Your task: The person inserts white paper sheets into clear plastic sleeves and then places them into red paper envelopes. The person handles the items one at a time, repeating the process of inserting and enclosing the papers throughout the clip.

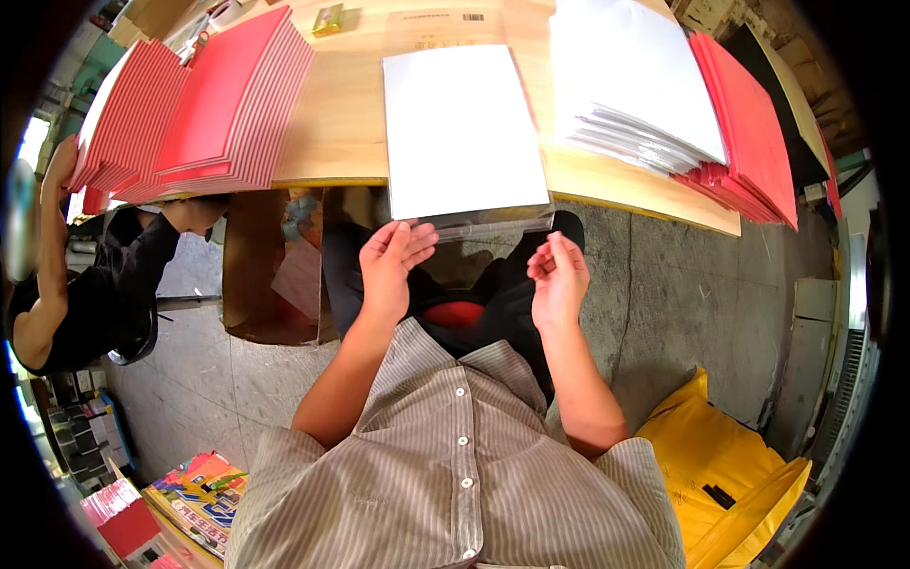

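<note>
At the far left of the desk (341,123) lie fanned stacks of red sheets (204,104). A white sheet in a clear sleeve (464,128) lies at the centre, long axis pointing away, its open flap overhanging the near edge, seemingly unsealed. The left hand (393,261), fingers loosely apart, touches that flap; the right hand (557,275) hovers empty, fingers curled, with finished-looking white sleeved sheets (630,81) stacked far right.

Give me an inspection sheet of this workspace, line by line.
Surface: wooden table, edge bowed by the lens.
Job's things: white sheet in clear sleeve, sleeve end overhanging the edge.
Clutter: red folder stacks left; white sheet pile on red folders right.
Grippers: left hand fingertips at the sleeve end; right hand open, empty.
Cables: nothing seen.
Surroundings: concrete floor, yellow bag, another person's arm at left.
</note>
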Tool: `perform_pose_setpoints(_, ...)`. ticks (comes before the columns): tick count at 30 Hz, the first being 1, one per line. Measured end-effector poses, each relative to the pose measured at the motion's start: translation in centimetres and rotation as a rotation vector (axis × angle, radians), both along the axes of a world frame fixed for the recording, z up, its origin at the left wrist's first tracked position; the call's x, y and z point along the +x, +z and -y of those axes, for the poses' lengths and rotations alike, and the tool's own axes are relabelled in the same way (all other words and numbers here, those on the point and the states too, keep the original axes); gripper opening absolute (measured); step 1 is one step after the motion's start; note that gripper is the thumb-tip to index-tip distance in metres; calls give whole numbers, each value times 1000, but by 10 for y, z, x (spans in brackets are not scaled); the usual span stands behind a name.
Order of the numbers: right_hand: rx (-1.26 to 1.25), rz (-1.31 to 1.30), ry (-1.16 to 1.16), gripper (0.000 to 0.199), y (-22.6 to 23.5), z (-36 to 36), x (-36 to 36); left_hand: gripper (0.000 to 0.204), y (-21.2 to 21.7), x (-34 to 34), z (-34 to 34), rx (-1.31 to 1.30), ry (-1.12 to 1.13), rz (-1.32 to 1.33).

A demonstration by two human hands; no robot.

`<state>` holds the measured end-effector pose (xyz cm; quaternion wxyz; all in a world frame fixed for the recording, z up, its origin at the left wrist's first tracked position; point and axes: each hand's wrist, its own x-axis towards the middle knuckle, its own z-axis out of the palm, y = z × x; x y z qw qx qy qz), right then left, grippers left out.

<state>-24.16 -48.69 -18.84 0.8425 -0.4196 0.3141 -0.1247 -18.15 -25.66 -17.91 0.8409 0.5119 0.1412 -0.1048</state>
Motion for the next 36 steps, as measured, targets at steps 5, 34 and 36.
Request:
perform_pose_setpoints(5, 25, 132, 141, 46, 11, 5, 16, 26, -5, -3, -7, 85, -10, 30)
perform_pose_setpoints(34, 172, 264, 311, 10, -9, 53, 31, 19, 34, 33, 133, 1217, -470, 1226)
perform_pose_setpoints(36, 163, 254, 322, 11, -8, 52, 31, 18, 33, 33, 132, 1212, -467, 1214)
